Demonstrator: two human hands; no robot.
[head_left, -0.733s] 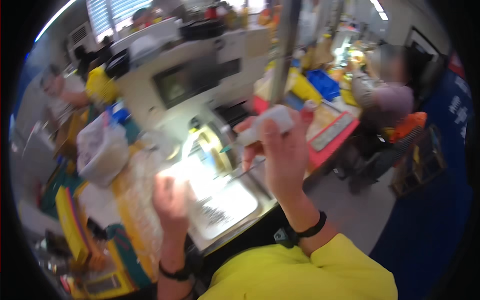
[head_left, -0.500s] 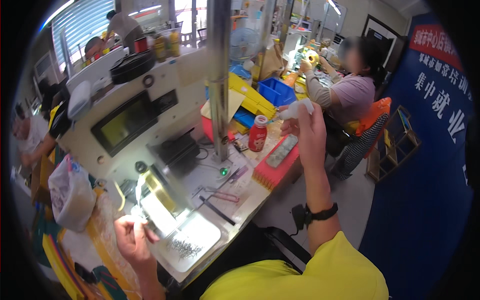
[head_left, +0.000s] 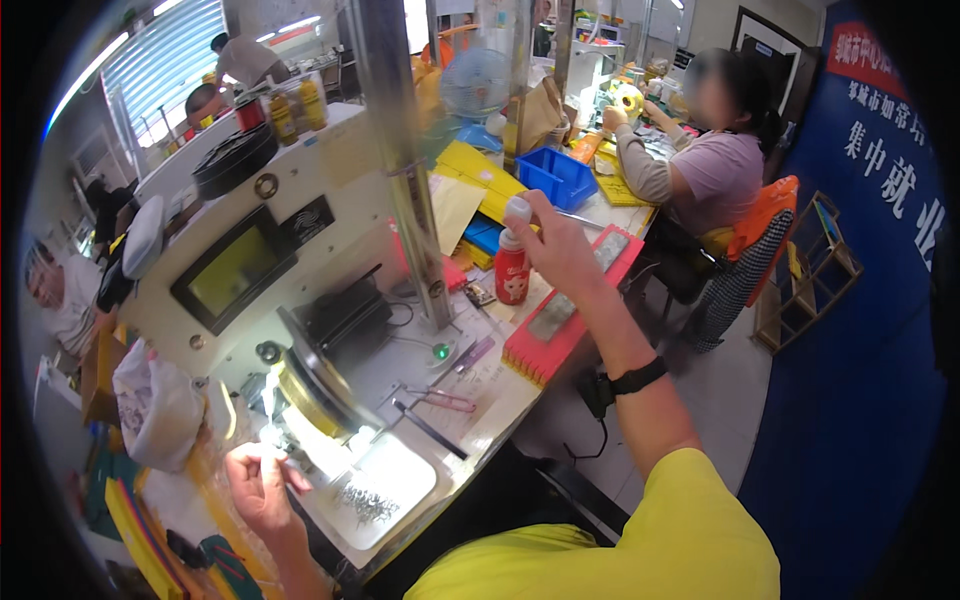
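My right hand (head_left: 555, 245) grips a white, translucent small bottle-like piece (head_left: 517, 209) with a rounded end. It is upright at the mouth of a red plastic bottle (head_left: 512, 277); my fingers partly hide where the two meet. My left hand (head_left: 262, 488) is pinched closed in the glare beside a lit, brass-coloured wheel (head_left: 312, 395). Whatever lies between those fingertips is too small and washed out to make out. Just right of it stands a white tray (head_left: 418, 462) with a heap of small metal pieces (head_left: 368, 504).
Pliers with red handles (head_left: 445, 400) and a black rod (head_left: 428, 430) lie beyond the tray. A red block with a grey stone-like slab (head_left: 550, 318) lies along the bench edge. A metal post (head_left: 410, 190) stands mid-bench. Blue bin (head_left: 555, 178); a co-worker (head_left: 725, 155) sits at right.
My right hand has moved left and down, bringing the white piece from beside the red bottle onto its mouth. My left hand stays nearly still. The view has shifted slightly.
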